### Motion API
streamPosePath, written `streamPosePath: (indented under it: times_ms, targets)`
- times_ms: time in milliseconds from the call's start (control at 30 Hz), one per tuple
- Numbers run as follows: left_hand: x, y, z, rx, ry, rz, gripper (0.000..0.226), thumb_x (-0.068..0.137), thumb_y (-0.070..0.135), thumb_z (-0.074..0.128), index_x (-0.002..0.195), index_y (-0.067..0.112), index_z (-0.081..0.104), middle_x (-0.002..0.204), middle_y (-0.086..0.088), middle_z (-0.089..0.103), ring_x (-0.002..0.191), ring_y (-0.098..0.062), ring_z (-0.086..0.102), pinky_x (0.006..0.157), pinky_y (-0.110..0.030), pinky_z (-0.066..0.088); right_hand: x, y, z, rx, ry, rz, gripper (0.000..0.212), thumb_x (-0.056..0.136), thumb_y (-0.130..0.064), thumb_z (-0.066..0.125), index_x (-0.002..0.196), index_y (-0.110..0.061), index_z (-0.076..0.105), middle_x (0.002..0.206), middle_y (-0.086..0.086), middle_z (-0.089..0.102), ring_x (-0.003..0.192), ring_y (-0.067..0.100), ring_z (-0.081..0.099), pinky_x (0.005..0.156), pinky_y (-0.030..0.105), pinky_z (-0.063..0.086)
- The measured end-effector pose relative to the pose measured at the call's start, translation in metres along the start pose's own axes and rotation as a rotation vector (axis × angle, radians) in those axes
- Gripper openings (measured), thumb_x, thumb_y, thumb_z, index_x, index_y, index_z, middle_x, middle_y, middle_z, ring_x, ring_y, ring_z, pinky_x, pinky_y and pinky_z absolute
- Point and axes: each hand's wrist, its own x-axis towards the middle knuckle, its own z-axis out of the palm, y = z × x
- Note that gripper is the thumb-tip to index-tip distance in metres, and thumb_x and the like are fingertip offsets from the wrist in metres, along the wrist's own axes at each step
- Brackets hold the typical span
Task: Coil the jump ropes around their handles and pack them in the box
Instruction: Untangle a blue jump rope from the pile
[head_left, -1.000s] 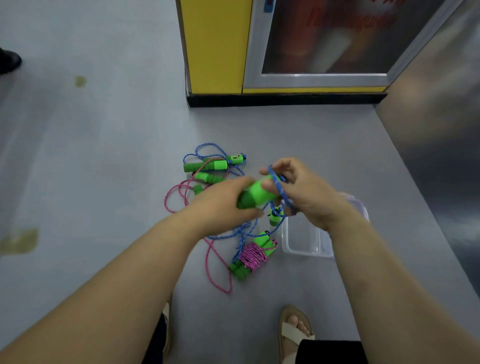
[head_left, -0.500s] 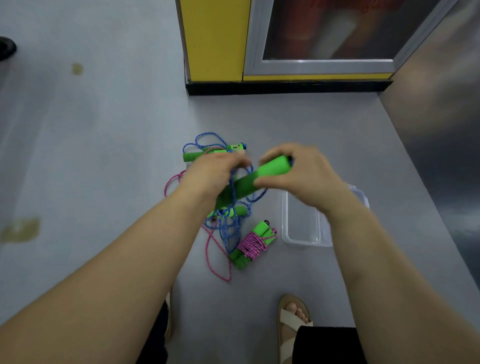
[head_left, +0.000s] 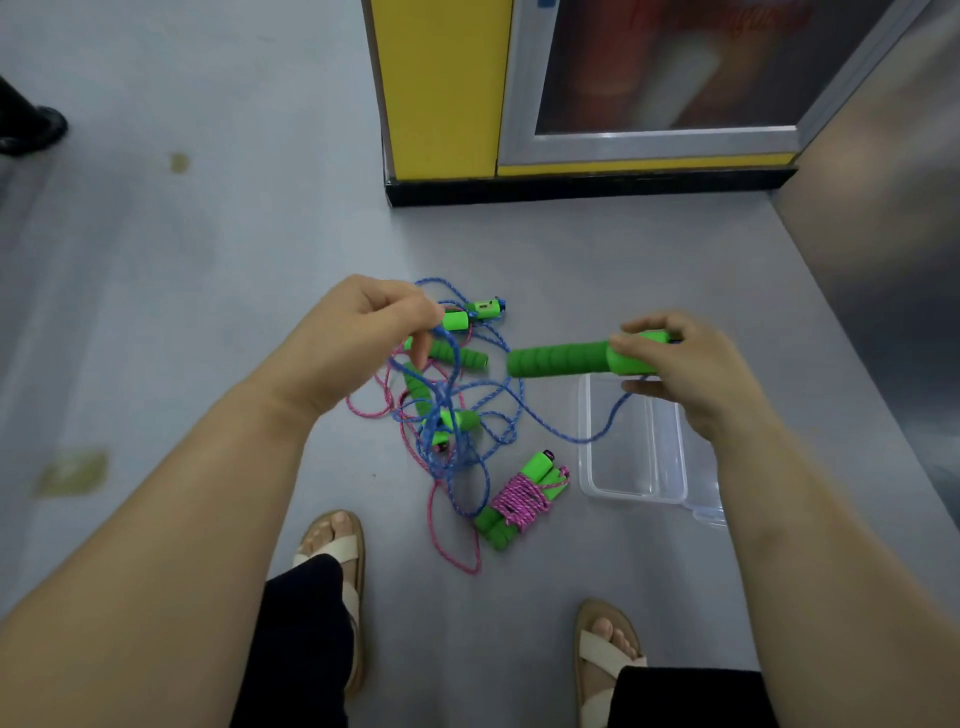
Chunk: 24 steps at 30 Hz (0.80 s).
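My right hand (head_left: 680, 371) grips the end of a green foam jump-rope handle (head_left: 558, 358), held level above the clear plastic box (head_left: 636, 493). A blue rope (head_left: 498, 410) hangs from that handle and runs left into a tangle on the floor. My left hand (head_left: 353, 338) pinches a strand of this blue rope above the tangle. Several loose green handles (head_left: 460, 356) and a pink rope (head_left: 441, 545) lie mixed in the pile. One finished bundle (head_left: 519, 501), pink rope wound around two green handles, lies on the floor left of the box.
The grey floor spreads to the left. A yellow cabinet (head_left: 441, 88) with a glass door stands ahead. A grey wall (head_left: 883, 260) runs along the right. My two sandalled feet (head_left: 332, 551) are at the bottom. Someone's dark shoe (head_left: 31, 130) shows far left.
My hands have moved apart: the right hand carried the green handle rightward over the box, and the left hand let go of the handle and now pinches the blue rope.
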Motion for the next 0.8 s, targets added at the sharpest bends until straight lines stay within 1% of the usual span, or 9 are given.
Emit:
streamPosePath:
  times_ms: [167,367,433,500,567,633,700,767,800]
  targets:
    - [0.003,0.005,0.011,-0.061,-0.096,0.132,0.028,0.067,0.037,0.058,0.046,0.017,0.059,0.063,0.007,0.048,0.061,-0.003,0.047,0.063,-0.010,0.036,-0.009,-0.016,0.015,-0.173,-0.334,-0.022,0.023,0.077,-0.025,0.072,0.099,-0.025,0.066,0.094,0.012,0.055,0.077,0.019,0.062,0.066,0.032,0.059]
    - [0.012,0.006,0.022,0.377,-0.112,0.189,0.013,0.088,0.037,0.059,0.077,0.041,0.065,0.083,0.010,0.043,0.075,0.000,0.046,0.067,-0.009,0.033,-0.001,-0.015,0.005,-0.032,0.033,-0.073,0.010,0.080,-0.030,0.070,0.088,-0.026,0.064,0.098,0.006,0.052,0.072,0.012,0.057,0.049,0.020,0.053]
    - [0.015,-0.004,0.023,0.623,-0.097,0.062,0.014,0.090,0.040,0.055,0.096,0.037,0.067,0.091,0.005,0.045,0.081,-0.007,0.047,0.071,-0.021,0.036,-0.002,-0.016,0.003,-0.012,0.036,-0.071,0.011,0.081,-0.031,0.069,0.088,-0.026,0.063,0.095,0.004,0.053,0.069,0.012,0.056,0.048,0.021,0.049]
    - [0.015,-0.013,0.025,0.842,-0.081,-0.092,0.031,0.091,0.035,0.054,0.121,0.031,0.058,0.113,-0.002,0.049,0.101,-0.019,0.051,0.084,-0.027,0.040,-0.003,-0.019,0.006,0.044,0.027,-0.065,0.011,0.082,-0.032,0.068,0.085,-0.023,0.061,0.082,0.001,0.054,0.060,0.012,0.053,0.045,0.021,0.043]
    - [0.014,-0.012,0.032,0.607,-0.035,-0.097,0.037,0.092,0.019,0.051,0.128,0.026,0.053,0.120,-0.002,0.053,0.103,-0.013,0.054,0.088,-0.023,0.042,-0.003,-0.024,0.011,0.088,0.046,-0.080,0.017,0.084,-0.032,0.065,0.079,-0.019,0.057,0.067,0.000,0.051,0.045,0.012,0.046,0.038,0.019,0.035]
    - [0.015,0.001,0.034,0.070,-0.027,-0.170,0.036,0.091,0.003,0.039,0.114,0.022,0.061,0.106,0.002,0.061,0.079,0.000,0.061,0.069,-0.010,0.045,-0.003,-0.029,0.014,0.086,0.080,-0.125,0.023,0.086,-0.031,0.063,0.074,-0.014,0.053,0.058,0.003,0.046,0.035,0.011,0.040,0.033,0.018,0.029]
    - [0.017,0.006,0.033,-0.165,-0.045,-0.251,0.039,0.091,0.003,0.034,0.102,0.025,0.064,0.106,0.006,0.064,0.090,-0.001,0.062,0.070,-0.013,0.044,-0.004,-0.031,0.018,-0.017,0.098,-0.165,0.025,0.086,-0.031,0.063,0.077,-0.010,0.053,0.058,0.005,0.047,0.033,0.010,0.040,0.033,0.018,0.029]
    - [0.016,0.003,0.036,0.107,-0.108,-0.128,0.025,0.094,0.029,0.044,0.111,0.031,0.061,0.111,0.012,0.062,0.107,-0.006,0.056,0.082,-0.018,0.040,-0.009,-0.031,0.028,-0.085,0.074,-0.177,0.027,0.086,-0.033,0.063,0.078,-0.008,0.053,0.058,0.005,0.049,0.033,0.009,0.043,0.033,0.018,0.032]
    - [0.012,0.003,0.040,0.345,-0.168,-0.074,0.032,0.089,0.044,0.053,0.119,0.033,0.057,0.111,0.013,0.061,0.106,-0.008,0.055,0.083,-0.022,0.039,-0.012,-0.033,0.034,-0.085,0.050,-0.170,0.029,0.086,-0.034,0.062,0.077,-0.009,0.053,0.058,0.005,0.050,0.034,0.008,0.044,0.033,0.019,0.034]
